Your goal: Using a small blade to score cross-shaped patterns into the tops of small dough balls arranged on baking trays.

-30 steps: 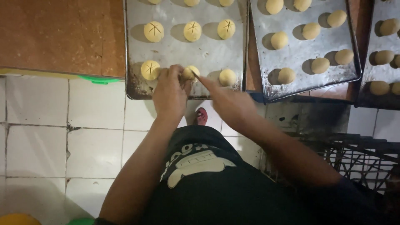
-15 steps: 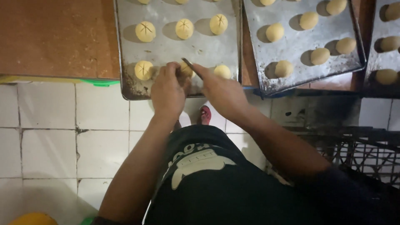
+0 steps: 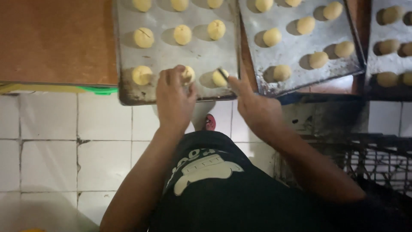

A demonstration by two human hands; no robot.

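Dough ball (image 3: 187,74) sits on the baking tray (image 3: 171,51), pinched by left hand (image 3: 174,96) fingers; right hand (image 3: 253,107) fingers grip a thin blade (image 3: 223,73), which could slice too deep.

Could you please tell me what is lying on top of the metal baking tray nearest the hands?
On the baking tray lie pale yellow dough balls in rows. The left hand covers part of one front ball; the right hand points a thin tool at another. The tray's far end is cut off.
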